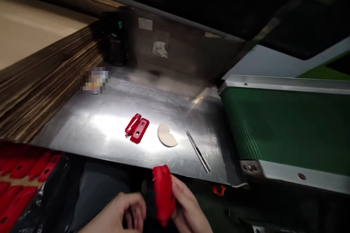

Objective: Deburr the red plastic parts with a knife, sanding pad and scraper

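Upright above the table's front edge is a glossy red moulded plastic piece (163, 193), gripped along its right side by my right hand (188, 204). Just left of it, apart from it, my left hand (125, 209) has its fingers curled inward; whether anything small lies inside is hidden. On the metal table (104, 131) two red plastic parts, a narrow one (132, 125) and a flat one with holes (140, 130), lie side by side. A beige disc with a section cut out (166, 136) rests to their right. Farther right lies a slim silver utility knife (197, 151).
A green conveyor belt (295, 127) with metal rails runs at the right. Stacked cardboard sheets (49, 62) flank the left. Several red parts (20, 167) fill a black-lined container at lower left. A dark object (116, 40) stands by the back panel (186, 47).
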Tool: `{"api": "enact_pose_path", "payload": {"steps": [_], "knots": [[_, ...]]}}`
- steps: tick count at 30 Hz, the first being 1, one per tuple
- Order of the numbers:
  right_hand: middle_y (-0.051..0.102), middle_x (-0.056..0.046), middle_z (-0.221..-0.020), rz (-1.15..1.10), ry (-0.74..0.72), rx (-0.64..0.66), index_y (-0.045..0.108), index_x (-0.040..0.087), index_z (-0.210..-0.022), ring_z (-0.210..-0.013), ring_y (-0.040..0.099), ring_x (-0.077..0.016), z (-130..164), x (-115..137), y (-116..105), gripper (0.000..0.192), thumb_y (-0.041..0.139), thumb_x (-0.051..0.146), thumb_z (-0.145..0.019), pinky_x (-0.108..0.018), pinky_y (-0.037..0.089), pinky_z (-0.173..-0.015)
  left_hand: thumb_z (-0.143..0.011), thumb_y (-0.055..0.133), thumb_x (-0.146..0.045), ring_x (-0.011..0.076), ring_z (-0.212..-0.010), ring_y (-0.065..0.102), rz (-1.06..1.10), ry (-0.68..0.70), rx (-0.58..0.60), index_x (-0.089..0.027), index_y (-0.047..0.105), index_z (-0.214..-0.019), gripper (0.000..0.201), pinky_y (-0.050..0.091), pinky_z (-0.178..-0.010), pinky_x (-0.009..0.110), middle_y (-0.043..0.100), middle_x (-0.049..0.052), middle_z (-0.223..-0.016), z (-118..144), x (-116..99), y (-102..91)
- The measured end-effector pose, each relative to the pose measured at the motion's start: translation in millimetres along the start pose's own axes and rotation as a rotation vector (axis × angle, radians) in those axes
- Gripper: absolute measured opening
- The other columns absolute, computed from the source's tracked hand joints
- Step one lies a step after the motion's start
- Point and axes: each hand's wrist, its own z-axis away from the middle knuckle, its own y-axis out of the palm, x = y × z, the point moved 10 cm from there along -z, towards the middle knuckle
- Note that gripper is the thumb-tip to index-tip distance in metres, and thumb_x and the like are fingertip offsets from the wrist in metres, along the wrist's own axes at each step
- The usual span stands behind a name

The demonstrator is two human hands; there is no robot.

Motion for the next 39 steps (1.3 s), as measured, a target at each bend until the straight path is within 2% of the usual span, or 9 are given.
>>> {"api": "enact_pose_path", "payload": {"steps": [3,5,12,17,23,27,30,35,39], "knots": [[0.071,0.000,-0.087,-0.202,0.054,-0.063,0.080,0.018,-0.107,-0.072,0.061,-0.0094,-9,-14,-7,0.040,0.094,0.048,-0.085,-0.018,0.048,-0.064,-0.061,0.106,-0.044,0.0254,-0.120,0.066,-0.222,0.283,-0.294,-0.040,0.061,-0.149,0.099,0.057,-0.099,0.029,0.068,0.004,-0.139,4,-24,-22.5],[0.069,0.001,-0.081,-0.263,0.121,-0.027,0.081,0.016,-0.112,-0.066,0.058,-0.0077,-12,-30,-2,0.040,0.093,0.046,-0.087,-0.017,0.045,-0.057,-0.065,0.104,-0.045,0.0336,-0.149,0.052,-0.382,0.433,-0.329,-0.047,0.039,-0.165,0.120,0.048,-0.120,0.038,0.048,0.004,-0.168,3,-41,-12.0],[0.071,-0.001,-0.077,-0.204,0.185,-0.069,0.081,0.017,-0.103,-0.059,0.060,-0.0092,-8,-67,-2,0.053,0.100,0.055,-0.073,-0.019,0.048,-0.056,-0.068,0.100,-0.030,0.0349,-0.156,0.045,-0.340,0.359,-0.291,-0.043,0.037,-0.165,0.117,0.041,-0.128,0.043,0.047,0.006,-0.170,-15,-49,9.9],[0.076,-0.009,-0.098,0.662,-0.083,-0.161,0.074,0.020,-0.121,-0.083,0.071,-0.0218,4,18,-21,0.060,0.066,0.075,-0.097,-0.032,0.056,-0.076,-0.072,0.098,-0.029,0.0348,-0.157,0.044,-0.331,0.332,-0.279,-0.043,0.037,-0.165,0.112,0.032,-0.133,0.047,0.046,0.006,-0.170,-5,-38,8.1],[0.074,-0.011,-0.111,1.544,-0.541,-0.757,0.069,0.024,-0.110,-0.098,0.068,-0.0289,6,170,-40,0.044,0.046,0.060,-0.103,-0.038,0.050,-0.079,-0.084,0.087,-0.055,0.0385,-0.162,0.034,-0.272,0.312,-0.178,-0.036,0.026,-0.169,0.106,0.021,-0.135,0.056,0.037,0.013,-0.175,1,-28,16.1],[0.072,-0.010,-0.104,1.698,-0.482,-0.751,0.065,0.024,-0.106,-0.091,0.066,-0.0311,-22,187,-53,0.032,0.052,0.051,-0.095,-0.037,0.042,-0.069,-0.104,0.060,-0.057,0.0359,-0.156,0.047,-0.177,0.268,-0.207,-0.034,0.051,-0.155,0.056,0.035,-0.128,0.057,0.053,0.015,-0.164,-8,-27,12.9],[0.071,-0.007,-0.098,1.715,-0.504,-0.729,0.064,0.024,-0.102,-0.085,0.066,-0.0278,-24,187,-54,0.032,0.053,0.053,-0.094,-0.037,0.044,-0.070,-0.108,0.053,-0.054,0.0345,-0.151,0.053,-0.168,0.252,-0.226,-0.032,0.058,-0.149,0.047,0.042,-0.125,0.055,0.060,0.014,-0.157,-8,-25,10.2],[0.063,-0.016,-0.119,1.695,-0.661,-0.934,0.062,0.020,-0.123,-0.103,0.064,-0.0337,4,184,-54,0.053,0.038,0.063,-0.101,-0.041,0.044,-0.073,-0.082,0.091,-0.044,0.0388,-0.160,0.039,-0.204,0.274,-0.218,-0.036,0.038,-0.162,0.097,0.027,-0.133,0.054,0.045,0.013,-0.170,8,-21,12.3],[0.066,-0.016,-0.115,1.713,-0.653,-0.884,0.067,0.020,-0.120,-0.105,0.064,-0.0349,2,168,-60,0.057,0.036,0.064,-0.102,-0.043,0.046,-0.076,-0.073,0.097,-0.028,0.0348,-0.161,0.036,-0.244,0.237,-0.226,-0.044,0.029,-0.163,0.115,0.024,-0.135,0.051,0.039,0.007,-0.174,9,-20,13.7]]}}
